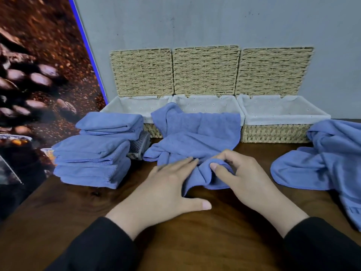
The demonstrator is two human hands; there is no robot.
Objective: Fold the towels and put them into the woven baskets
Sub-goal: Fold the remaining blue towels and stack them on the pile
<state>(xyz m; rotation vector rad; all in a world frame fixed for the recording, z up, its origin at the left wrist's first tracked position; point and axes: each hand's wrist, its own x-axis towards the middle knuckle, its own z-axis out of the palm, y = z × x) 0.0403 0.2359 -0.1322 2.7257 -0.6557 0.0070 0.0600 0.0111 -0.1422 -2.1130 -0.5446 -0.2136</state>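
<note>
towel lies bunched mid-table; our right hand pinches its near edge, left hand pressed flat. we should spread it smooth before folding.

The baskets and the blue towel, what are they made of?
The baskets look woven from twisted straw-like cord, matte tan, with white cloth liners. The blue towel looks like soft microfibre or terry: it bunches limply and shows fine ribs.
</note>
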